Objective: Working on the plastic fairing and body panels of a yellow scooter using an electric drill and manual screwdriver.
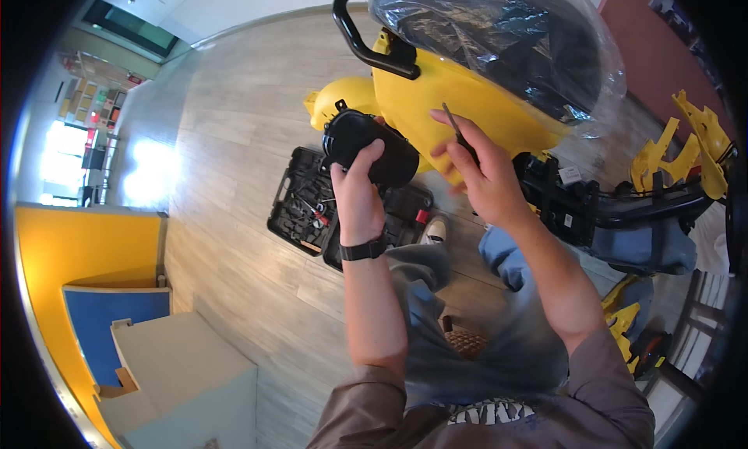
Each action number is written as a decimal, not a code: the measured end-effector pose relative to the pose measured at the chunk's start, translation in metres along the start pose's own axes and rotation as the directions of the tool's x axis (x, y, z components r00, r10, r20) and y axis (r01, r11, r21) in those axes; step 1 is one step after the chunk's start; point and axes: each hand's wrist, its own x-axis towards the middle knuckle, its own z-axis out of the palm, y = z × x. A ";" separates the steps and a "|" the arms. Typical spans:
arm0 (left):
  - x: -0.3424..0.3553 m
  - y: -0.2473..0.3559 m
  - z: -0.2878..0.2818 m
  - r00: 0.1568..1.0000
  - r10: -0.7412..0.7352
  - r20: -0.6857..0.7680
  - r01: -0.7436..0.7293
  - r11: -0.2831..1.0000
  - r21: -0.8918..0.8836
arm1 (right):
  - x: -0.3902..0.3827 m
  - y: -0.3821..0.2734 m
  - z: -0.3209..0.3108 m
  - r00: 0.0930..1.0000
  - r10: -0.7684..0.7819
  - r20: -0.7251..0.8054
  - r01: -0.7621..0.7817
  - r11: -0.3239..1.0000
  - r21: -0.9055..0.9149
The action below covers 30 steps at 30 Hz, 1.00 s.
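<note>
Ahead of the wearer's lap, a black cylindrical housing (400, 159) is gripped by the left hand (360, 200), the thumb laid across its near side and the fingers mostly hidden behind it. Just to the right, a slim-shafted screwdriver-like tool (454, 126) is pinched in the right hand (489, 183), its tip pointed up and away from the housing, touching nothing that can be made out. A small mounting tab (340, 105) stands out from the housing's far rim, and beyond both hands a large yellow body shell (483, 110) is seen.

If a fastener on the housing is being worked, the part should be kept firmly braced by the left hand, with the thumb clear of the tool's path. The shaft is best lined up squarely before any force is applied, since a tilted tip could slip. Below the left hand, an unfolded black tool case (294, 243) lies on the wood-look floor (234, 161), within easy reach should another tool be needed.
</note>
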 end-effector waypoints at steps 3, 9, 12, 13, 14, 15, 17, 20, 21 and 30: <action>0.000 -0.006 -0.010 0.989 0.031 -0.147 -0.040 0.997 -0.060 | -0.001 0.004 0.002 0.997 -0.058 -0.057 0.047 0.983 -0.177; -0.002 0.001 -0.012 0.958 0.003 -0.286 -0.003 1.000 0.001 | 0.006 0.019 0.010 0.876 -0.422 -0.234 0.343 0.886 -0.313; -0.005 0.001 -0.009 0.912 0.008 -0.411 -0.001 1.000 0.017 | 0.004 0.006 0.008 0.903 -0.402 -0.153 0.341 0.886 -0.315; -0.006 0.000 -0.008 0.911 0.007 -0.413 0.001 1.000 0.018 | 0.003 0.004 0.008 0.926 -0.353 -0.134 0.297 0.900 -0.319; -0.007 -0.001 -0.007 0.906 0.008 -0.424 -0.015 1.000 -0.015 | 0.003 0.007 0.010 0.927 -0.350 -0.133 0.295 0.901 -0.318; -0.008 -0.003 -0.006 0.900 0.005 -0.436 -0.029 0.998 -0.050 | 0.004 0.012 0.009 0.908 -0.394 -0.144 0.328 0.880 -0.343; -0.007 -0.003 -0.010 0.909 0.012 -0.417 -0.039 0.998 -0.056 | 0.007 0.018 0.008 0.889 -0.433 -0.153 0.354 0.859 -0.370; -0.004 -0.006 -0.014 0.874 0.003 -0.487 -0.049 0.995 -0.082 | 0.009 0.022 0.008 0.902 -0.384 -0.195 0.297 0.883 -0.363; -0.002 -0.005 -0.015 0.870 -0.028 -0.492 -0.050 0.988 -0.146 | 0.012 0.025 0.007 0.896 -0.388 -0.217 0.303 0.890 -0.340; -0.013 -0.008 -0.003 0.924 -0.092 -0.371 0.046 0.990 -0.132 | 0.011 0.024 0.010 0.843 -0.449 -0.295 0.380 0.887 -0.263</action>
